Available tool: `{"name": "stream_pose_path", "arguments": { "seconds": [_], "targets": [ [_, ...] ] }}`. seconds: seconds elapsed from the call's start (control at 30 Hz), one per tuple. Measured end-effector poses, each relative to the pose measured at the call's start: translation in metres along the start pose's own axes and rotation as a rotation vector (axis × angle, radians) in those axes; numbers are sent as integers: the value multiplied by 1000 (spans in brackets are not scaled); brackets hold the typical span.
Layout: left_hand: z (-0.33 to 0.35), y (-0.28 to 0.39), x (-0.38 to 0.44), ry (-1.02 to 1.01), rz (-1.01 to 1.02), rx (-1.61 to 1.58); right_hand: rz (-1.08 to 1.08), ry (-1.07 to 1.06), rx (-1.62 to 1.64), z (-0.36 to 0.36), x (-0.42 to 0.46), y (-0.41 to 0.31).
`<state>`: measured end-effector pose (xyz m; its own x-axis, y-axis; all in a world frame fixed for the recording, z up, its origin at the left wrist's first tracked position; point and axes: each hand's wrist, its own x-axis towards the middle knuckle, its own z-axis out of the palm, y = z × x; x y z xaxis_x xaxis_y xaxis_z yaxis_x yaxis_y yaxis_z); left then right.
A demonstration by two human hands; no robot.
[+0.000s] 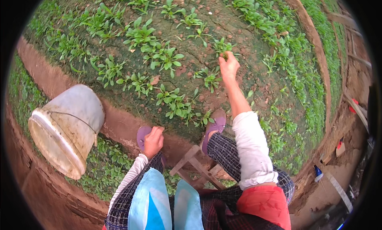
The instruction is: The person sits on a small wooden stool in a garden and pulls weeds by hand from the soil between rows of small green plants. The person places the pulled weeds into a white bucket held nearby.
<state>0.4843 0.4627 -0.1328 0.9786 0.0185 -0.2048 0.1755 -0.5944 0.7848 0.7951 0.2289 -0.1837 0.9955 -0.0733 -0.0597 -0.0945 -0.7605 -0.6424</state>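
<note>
My right hand (229, 66) reaches out over the soil bed, its fingers closed around the base of a small leafy green plant (223, 46). Whether the roots are still in the ground is hidden by my fingers. Just below and left of it grows another leafy plant (209, 78). My left hand (154, 142) is drawn in beside my left knee, over a purple shoe (143, 134). Its fingers are curled together, and nothing shows in them. Between the two hands stands a clump of leafy seedlings (176, 104).
A dirty white plastic bucket (74, 110) with a wire handle lies tilted on the left. Under me is a low wooden stool (198, 166). My other purple shoe (219, 121) rests at the bed's edge. A denser row of greens (286, 51) runs along the right.
</note>
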Motion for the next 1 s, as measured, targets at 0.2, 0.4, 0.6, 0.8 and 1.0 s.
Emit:
{"name": "stream_pose_path", "arguments": {
  "seconds": [0.2,0.4,0.6,0.8,1.0],
  "targets": [
    [7,0,-5,38,24,-7,-451,-553,-518,-66,21,-14],
    [-1,-1,-1,-12,36,3,-302,-447,-282,-143,-1,14],
    [2,6,0,-63,23,24,-188,-438,-236,-132,-17,53],
    [4,7,2,12,9,-6,-24,-283,-335,-81,42,41],
    [3,5,0,5,-25,-22,19,-149,-295,-57,61,30]
  ]
}}
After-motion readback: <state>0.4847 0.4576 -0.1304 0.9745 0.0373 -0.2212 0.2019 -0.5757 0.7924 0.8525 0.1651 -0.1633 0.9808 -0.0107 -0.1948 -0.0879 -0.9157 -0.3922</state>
